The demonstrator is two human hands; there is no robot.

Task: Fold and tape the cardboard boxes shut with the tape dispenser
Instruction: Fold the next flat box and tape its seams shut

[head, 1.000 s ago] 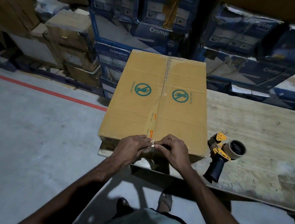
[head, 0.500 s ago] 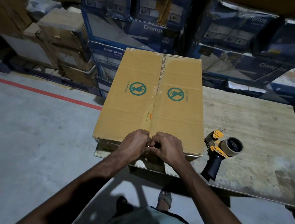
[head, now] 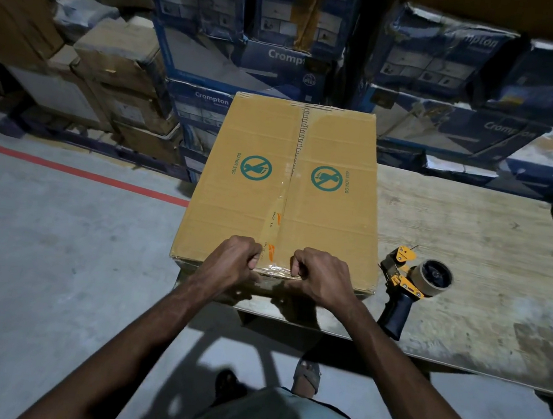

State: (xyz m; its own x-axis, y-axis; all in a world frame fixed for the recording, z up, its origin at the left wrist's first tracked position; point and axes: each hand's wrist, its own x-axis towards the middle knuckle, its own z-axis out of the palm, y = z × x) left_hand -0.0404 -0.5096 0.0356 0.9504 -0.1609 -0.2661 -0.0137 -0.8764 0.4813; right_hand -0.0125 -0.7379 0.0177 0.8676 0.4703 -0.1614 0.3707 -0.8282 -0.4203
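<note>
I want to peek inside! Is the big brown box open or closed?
Closed. On the brown box, both top flaps lie flat and meet along the middle, with tape over the seam's near end.

A closed cardboard box [head: 322, 221] sits on the left end of a wooden table [head: 471, 238], a strip of tape [head: 275, 223] running along its middle seam. The left hand [head: 233, 261] and right hand [head: 321, 274] rest on its near top edge, fingers curled, one each side of the strip. A tape dispenser [head: 411, 286] lies just right of the box. Blue cartons [head: 251, 58] are stacked behind
</note>
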